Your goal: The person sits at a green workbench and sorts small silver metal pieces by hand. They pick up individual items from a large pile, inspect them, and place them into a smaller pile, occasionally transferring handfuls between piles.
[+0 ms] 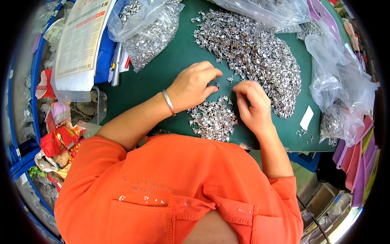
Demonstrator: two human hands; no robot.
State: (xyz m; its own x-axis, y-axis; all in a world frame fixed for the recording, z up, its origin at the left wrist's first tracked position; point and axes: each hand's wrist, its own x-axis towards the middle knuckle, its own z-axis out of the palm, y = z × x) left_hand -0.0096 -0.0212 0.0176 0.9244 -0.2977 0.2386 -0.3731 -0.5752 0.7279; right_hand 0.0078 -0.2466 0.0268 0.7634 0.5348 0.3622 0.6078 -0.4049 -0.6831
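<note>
My left hand point(194, 84), with a silver bangle point(168, 102) on its wrist, is over the green tabletop. Its thumb and forefinger are apart, and a small bent metal piece point(217, 86) lies by the thumb tip. Facing it, my right hand point(255, 101) has curled fingers, thumb and forefinger tips close together; whatever they hold is hidden. One loose metal piece point(230, 79) lies between the hands. Below them, close to my body, is a small heap of shiny metal pieces point(214, 118). A much larger heap of such pieces point(256, 53) spreads beyond my right hand.
Clear plastic bags of metal pieces stand at the far left point(152, 38), far edge point(280, 14) and right point(339, 118). A white slip point(307, 118) lies near the right edge. Left are a blue bin point(105, 57), printed sheet point(83, 36) and metal-handled tool point(116, 65).
</note>
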